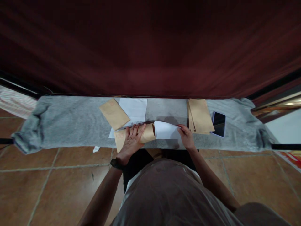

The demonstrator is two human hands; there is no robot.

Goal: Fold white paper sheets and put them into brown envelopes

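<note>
A brown paper envelope (148,133) lies across the near part of the cloth, its open end bulging toward the right. My left hand (133,138) rests on it with fingers spread. Out of its mouth, or just at it, sits a folded white paper (166,130); how far it reaches inside is hidden. My right hand (186,136) pinches the paper's right end between thumb and fingers. Behind my left hand another brown envelope (114,113) lies tilted over white sheets (135,108).
A narrow bench covered with grey cloth (75,122) runs across in front of me. On its right lie several stacked brown envelopes (201,114) and a phone (219,124). A dark red curtain (150,62) hangs behind. A white scrap (96,149) is on the tiled floor.
</note>
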